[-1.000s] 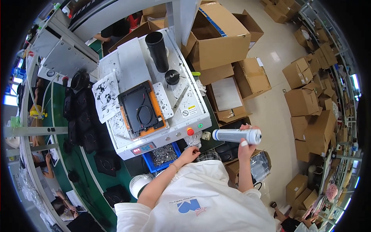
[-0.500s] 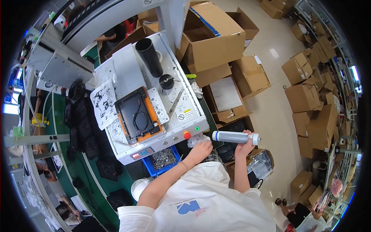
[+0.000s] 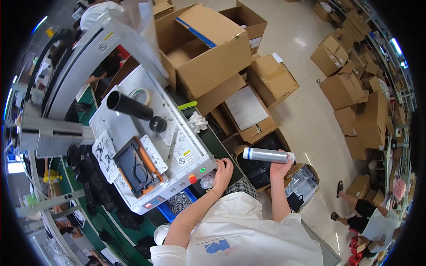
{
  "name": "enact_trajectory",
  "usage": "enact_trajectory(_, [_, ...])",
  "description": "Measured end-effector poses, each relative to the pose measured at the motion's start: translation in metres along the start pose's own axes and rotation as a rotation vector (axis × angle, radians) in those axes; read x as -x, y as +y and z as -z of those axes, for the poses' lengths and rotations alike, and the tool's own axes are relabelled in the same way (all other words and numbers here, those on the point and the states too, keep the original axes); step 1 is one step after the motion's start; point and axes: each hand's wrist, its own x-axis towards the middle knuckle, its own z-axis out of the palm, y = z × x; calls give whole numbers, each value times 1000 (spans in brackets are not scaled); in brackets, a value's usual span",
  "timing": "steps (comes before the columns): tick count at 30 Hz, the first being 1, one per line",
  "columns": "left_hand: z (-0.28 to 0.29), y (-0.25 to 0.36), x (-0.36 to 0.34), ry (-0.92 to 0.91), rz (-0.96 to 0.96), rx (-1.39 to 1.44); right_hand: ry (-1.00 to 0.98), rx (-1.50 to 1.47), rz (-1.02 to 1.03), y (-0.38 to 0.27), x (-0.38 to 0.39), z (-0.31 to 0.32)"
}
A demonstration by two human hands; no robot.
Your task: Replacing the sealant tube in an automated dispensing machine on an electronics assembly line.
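My right hand grips a grey cylindrical cartridge with white ends and a blue band, held sideways beside the machine. My left hand has curled fingers at the front corner of the white machine, right of its green button; what they grip, if anything, is hidden. Just below lies crumpled white material. On the machine are an orange fixture with a black housing, a black tube, a black disc, a tape roll and a paint-marked white sheet.
Cardboard boxes fill the space behind and right, more line the aisle. A blue bin of small parts sits under the machine front. Black items cover the green bench at left. Co-workers appear at right and far left.
The view has turned. My left hand has moved right, from over the crumpled material to the machine's corner. My right hand still holds the cartridge. The co-worker at right shows more fully.
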Motion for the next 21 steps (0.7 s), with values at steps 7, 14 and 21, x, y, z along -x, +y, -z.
enact_trajectory(7, [9, 7, -19, -129, 18, 4, 389, 189, -52, 45, -78, 34])
enact_trajectory(14, [21, 7, -12, -103, 31, 236, 735, 378, -157, 168, -92, 55])
enact_trajectory(21, [23, 12, -30, -126, 52, 190, 184, 359, -1017, 237, -123, 59])
